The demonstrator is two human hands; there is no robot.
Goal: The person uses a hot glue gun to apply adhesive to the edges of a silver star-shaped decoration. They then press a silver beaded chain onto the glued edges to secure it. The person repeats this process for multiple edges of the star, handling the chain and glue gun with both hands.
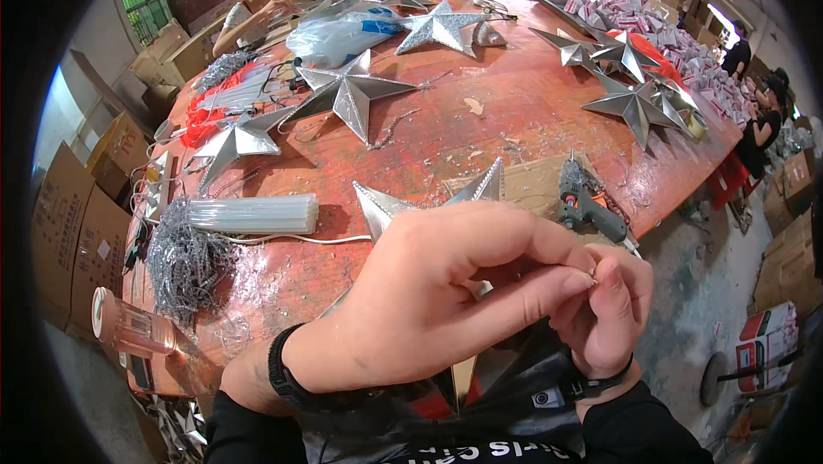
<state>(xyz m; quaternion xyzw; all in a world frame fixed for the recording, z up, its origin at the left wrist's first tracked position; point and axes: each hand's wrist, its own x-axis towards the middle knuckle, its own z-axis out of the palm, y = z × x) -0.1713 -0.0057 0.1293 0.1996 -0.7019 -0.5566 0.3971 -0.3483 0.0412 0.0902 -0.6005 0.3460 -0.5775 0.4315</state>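
My left hand point(429, 292) reaches across the middle, its thumb and fingers closed in a pinch. At its fingertips my right hand point(609, 310) is closed too, thumb against fingers. Whatever sits between the two pinches is too small to make out. Below my hands lies a silver star point(375, 207), mostly hidden by the left hand, with beaded trim along a point's edge. Just beyond the right hand, a grey and black glue gun point(591, 202) rests on a piece of cardboard point(514, 188).
Clear glue sticks point(253, 213) and a heap of silver bead strings point(184, 258) lie left, by a pink cup point(133, 327). Finished-looking silver stars point(350, 95) and a glittery star point(441, 28) stand farther back. A person point(253, 5) sits across the table point(506, 121); others are at right.
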